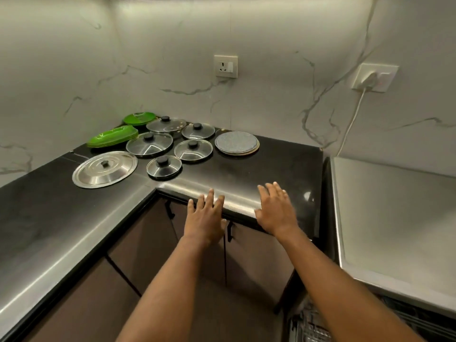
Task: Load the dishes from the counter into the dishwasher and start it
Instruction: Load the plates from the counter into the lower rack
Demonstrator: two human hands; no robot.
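Dishes lie in the far corner of the black counter [246,174]. A steel lid [104,169] lies nearest the left. Several glass lids with black knobs, such as the small one [164,167], lie beside it. Green oblong plates [113,137] and green round plates [139,118] are stacked at the back. A grey speckled plate stack [237,142] sits to the right. My left hand [206,218] and my right hand [276,209] reach out flat over the counter's front edge, fingers straight, holding nothing. The dishwasher's rack [311,327] shows at the bottom right, mostly hidden by my right arm.
The dishwasher's steel top [394,218] fills the right side. Brown cabinet doors [256,255] with black handles sit under the counter. Two wall sockets, a bare one [225,66] and another with a white plug and cable [370,79], are on the marble wall.
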